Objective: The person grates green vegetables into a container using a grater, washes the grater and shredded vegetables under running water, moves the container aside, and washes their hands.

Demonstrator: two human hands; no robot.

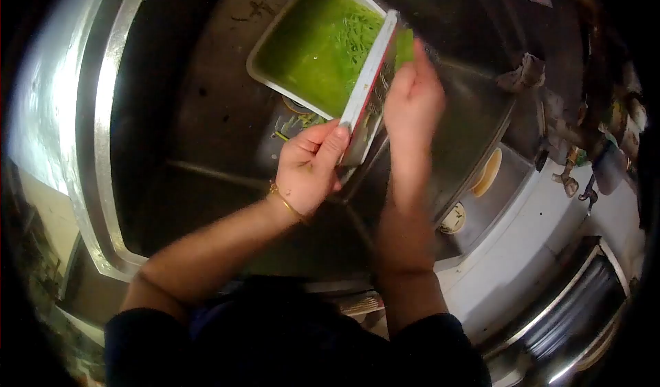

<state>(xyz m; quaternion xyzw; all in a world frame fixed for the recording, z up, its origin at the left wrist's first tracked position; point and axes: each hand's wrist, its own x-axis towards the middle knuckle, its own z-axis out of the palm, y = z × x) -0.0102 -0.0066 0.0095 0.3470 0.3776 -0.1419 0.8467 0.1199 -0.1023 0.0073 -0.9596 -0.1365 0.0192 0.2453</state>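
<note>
My left hand (306, 163) is closed on the near end of a grater (369, 75), thumb along its white edge. The grater is tilted on its side over a white-rimmed tub (284, 88). Between the fingers of my right hand (415, 101) is a flat green vegetable piece (404, 47), held at the grater's toothed right face; the hand is slightly blurred, and I cannot tell whether the piece touches the teeth. Green liquid fills the tub, with thin green shreds (357, 36) gathered on its right side.
The tub stands in a dark metal sink (206, 129) with green scraps (302, 121) beside it. Right of the sink divider lie a yellowish oval dish (487, 172) and a small round dish (453, 218). A crumpled cloth (522, 74) and taps (568, 174) are along the right edge.
</note>
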